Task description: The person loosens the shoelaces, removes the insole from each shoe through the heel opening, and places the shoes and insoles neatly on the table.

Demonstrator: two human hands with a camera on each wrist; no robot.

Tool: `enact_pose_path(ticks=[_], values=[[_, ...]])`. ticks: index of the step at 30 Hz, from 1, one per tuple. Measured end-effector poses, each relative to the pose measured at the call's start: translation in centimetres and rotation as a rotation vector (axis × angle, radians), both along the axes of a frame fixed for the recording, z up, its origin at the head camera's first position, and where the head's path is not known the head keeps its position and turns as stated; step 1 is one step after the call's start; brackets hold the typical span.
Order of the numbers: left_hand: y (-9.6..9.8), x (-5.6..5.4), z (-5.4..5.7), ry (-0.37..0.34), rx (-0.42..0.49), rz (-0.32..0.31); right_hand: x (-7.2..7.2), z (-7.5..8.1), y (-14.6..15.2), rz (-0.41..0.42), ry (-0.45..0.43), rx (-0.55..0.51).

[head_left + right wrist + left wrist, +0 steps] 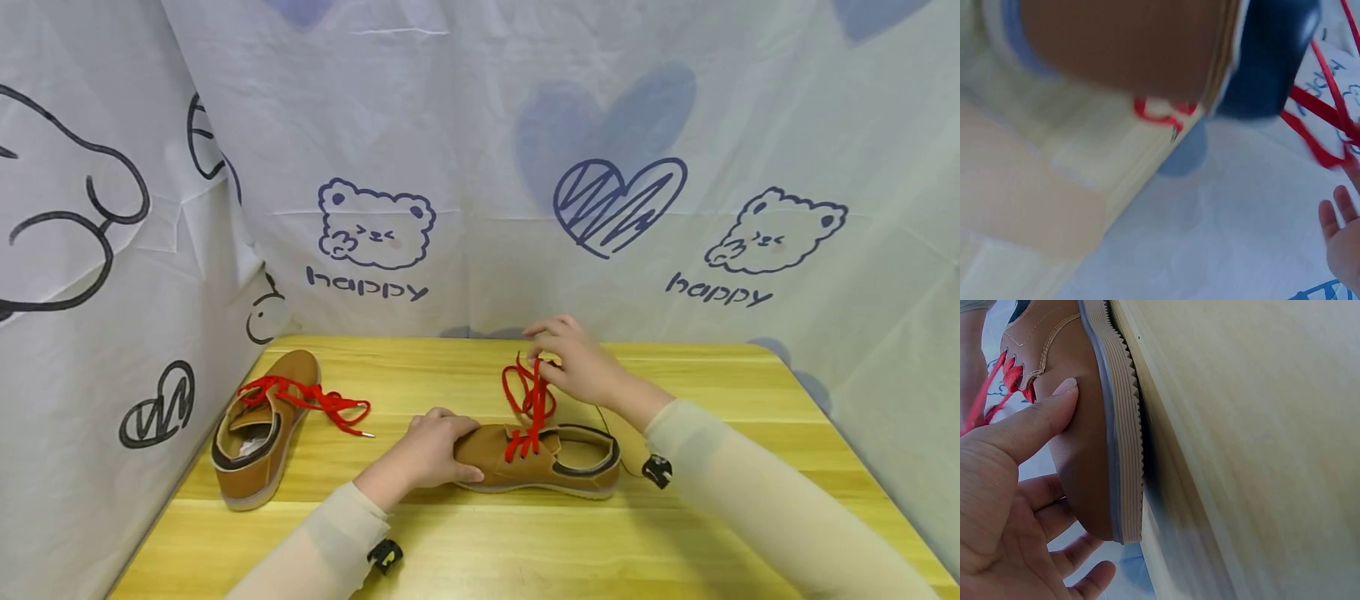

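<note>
A tan leather shoe (577,479) lies sole down on the table, toe pointing left in the head view. My left hand (431,450) grips its toe; in the left wrist view the thumb (1054,412) presses on the upper beside the ridged sole (1125,431). Above the eyelets, my right hand (577,362) pinches the red shoelace (537,400), pulling it up taut. Part of the lace hangs in a loose loop behind. In the right wrist view, the fingers and red lace strands (1313,140) show at the right edge, partly cut off.
A matching shoe (251,483) stands at the table's left, its red lace (333,406) trailing to the right. Behind the gripped shoe's heel lies a flat tan piece (633,446). A printed white cloth (480,150) hangs behind the wooden table (510,550).
</note>
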State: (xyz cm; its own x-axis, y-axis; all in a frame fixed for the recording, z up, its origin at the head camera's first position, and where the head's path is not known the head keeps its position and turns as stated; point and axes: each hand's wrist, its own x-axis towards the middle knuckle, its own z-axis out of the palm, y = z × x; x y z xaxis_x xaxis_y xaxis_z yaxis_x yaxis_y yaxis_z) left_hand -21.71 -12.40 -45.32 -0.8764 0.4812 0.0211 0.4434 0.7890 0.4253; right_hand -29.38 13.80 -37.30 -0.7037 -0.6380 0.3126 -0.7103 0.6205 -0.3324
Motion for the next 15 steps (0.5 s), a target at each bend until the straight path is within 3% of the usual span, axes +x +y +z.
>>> enact_pose_path(ticks=[4,6,9,15], values=[[0.0,0.0,0.2,-0.01,-0.007,-0.005,0.0,1.7,0.3,-0.081,-0.23,-0.338],[0.0,0.1,0.3,-0.011,-0.009,-0.007,-0.3,3.0,0.7,-0.11,-0.278,-0.429],[0.1,0.2,0.4,-0.01,-0.01,-0.006,-1.0,5.1,1.6,-0.149,-0.284,-0.438],[0.2,0.4,0.5,-0.015,-0.016,0.005,-2.6,8.1,3.6,-0.223,-0.271,-0.311]])
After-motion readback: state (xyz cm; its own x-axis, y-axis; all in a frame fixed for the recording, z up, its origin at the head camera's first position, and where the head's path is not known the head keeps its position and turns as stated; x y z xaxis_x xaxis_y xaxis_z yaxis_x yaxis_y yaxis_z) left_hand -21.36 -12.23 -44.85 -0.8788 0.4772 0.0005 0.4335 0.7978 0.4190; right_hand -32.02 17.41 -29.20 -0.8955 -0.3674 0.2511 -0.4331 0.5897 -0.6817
